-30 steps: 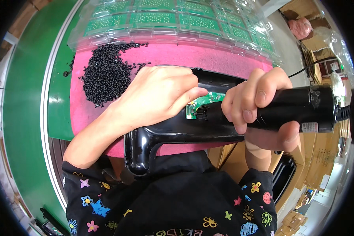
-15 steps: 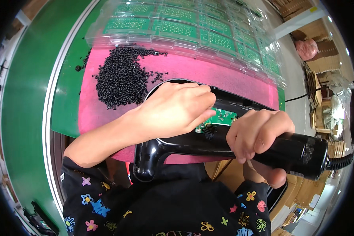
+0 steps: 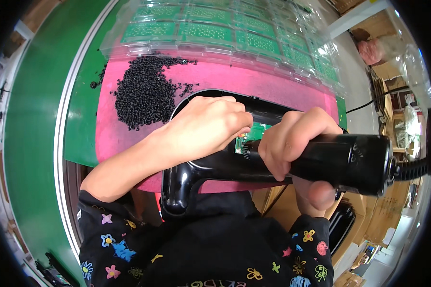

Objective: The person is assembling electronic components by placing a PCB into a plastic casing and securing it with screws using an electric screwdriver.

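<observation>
My right hand (image 3: pixel 294 141) is wrapped round the body of a black electric screwdriver (image 3: pixel 349 160), which lies nearly level. Its ribbed front collar (image 3: pixel 248 149) points left over a green circuit board (image 3: pixel 258 131) inside a black plastic housing (image 3: pixel 215 173). The tip of the bit cannot be made out. My left hand (image 3: pixel 210 122) rests across the housing's rounded left end, fingers curled and pinched together beside the board and the collar. What those fingers hold, if anything, is hidden. The housing lies on a pink mat (image 3: pixel 215 79), its short arm reaching toward me.
Left of the housing is a heap of small black screws (image 3: pixel 146 93), with a few strays on the green table (image 3: pixel 79 138). Clear plastic trays (image 3: pixel 177 45) of circuit boards stand behind the mat. A coiled black cord (image 3: pixel 411 168) runs right from the screwdriver.
My right hand and the screwdriver have moved left and slightly up, bringing the collar closer to my left fingers. The housing and left hand have shifted slightly left in the picture.
</observation>
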Tool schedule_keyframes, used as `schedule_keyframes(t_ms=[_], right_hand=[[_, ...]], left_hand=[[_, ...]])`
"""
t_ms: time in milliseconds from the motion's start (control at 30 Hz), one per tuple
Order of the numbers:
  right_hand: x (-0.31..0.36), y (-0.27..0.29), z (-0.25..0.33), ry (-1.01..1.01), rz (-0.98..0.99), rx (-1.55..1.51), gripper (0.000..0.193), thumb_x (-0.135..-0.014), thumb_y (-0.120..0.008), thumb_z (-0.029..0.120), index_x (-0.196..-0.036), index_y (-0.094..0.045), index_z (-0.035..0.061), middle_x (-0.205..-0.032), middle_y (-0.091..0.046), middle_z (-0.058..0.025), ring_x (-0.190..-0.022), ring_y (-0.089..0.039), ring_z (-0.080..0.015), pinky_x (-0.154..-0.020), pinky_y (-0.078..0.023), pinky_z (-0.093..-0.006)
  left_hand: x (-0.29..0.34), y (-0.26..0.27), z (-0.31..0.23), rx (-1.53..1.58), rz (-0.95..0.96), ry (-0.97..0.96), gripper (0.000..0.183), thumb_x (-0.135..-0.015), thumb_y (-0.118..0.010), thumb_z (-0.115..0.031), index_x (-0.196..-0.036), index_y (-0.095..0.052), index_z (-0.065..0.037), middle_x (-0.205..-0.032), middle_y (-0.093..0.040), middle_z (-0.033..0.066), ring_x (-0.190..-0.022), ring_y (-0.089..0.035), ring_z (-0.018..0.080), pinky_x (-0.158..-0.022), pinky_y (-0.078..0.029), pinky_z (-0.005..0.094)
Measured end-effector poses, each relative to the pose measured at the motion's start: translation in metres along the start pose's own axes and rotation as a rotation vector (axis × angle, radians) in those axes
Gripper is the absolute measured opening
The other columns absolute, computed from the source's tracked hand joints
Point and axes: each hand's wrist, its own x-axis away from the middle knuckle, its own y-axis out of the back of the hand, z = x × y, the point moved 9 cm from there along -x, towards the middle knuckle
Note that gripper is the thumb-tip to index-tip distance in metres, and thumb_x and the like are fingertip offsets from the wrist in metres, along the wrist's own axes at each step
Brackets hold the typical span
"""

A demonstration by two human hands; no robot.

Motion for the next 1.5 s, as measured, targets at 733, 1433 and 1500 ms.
schedule_keyframes(t_ms=[733,1433,1500], right_hand=[[0.036,0.049,0.07,0.52,-0.259,-0.204,0.046,-0.081,-0.077,0.045,-0.096,-0.05,0.01,-0.077,-0.054,0.0006,-0.049,-0.056,-0.0084,-0.056,-0.048,-0.026],[0.057,0.079,0.023,-0.022,-0.443,0.087,0.055,-0.083,-0.072,0.055,-0.096,-0.047,0.0069,-0.076,-0.051,-0.0022,-0.049,-0.048,-0.0087,-0.052,-0.041,-0.0248],[0.056,0.08,0.02,-0.027,-0.445,0.064,0.055,-0.083,-0.075,0.053,-0.097,-0.048,0.0069,-0.076,-0.051,-0.0024,-0.049,-0.048,-0.0086,-0.052,-0.041,-0.0247]], left_hand=[[-0.014,0.002,-0.013,0.291,0.037,-0.051,0.034,-0.073,-0.084,-0.017,-0.096,-0.065,-0.001,-0.084,-0.066,0.0101,-0.075,-0.064,0.0264,-0.068,-0.053,0.0352],[-0.007,-0.018,0.001,-0.051,0.259,0.153,0.064,-0.059,-0.088,-0.014,-0.116,-0.06,-0.004,-0.115,-0.061,0.0115,-0.106,-0.059,0.035,-0.089,-0.051,0.0419],[-0.009,-0.016,0.001,-0.056,0.238,0.135,0.062,-0.061,-0.088,-0.014,-0.116,-0.06,-0.004,-0.114,-0.062,0.0114,-0.102,-0.06,0.0343,-0.087,-0.051,0.0419]])
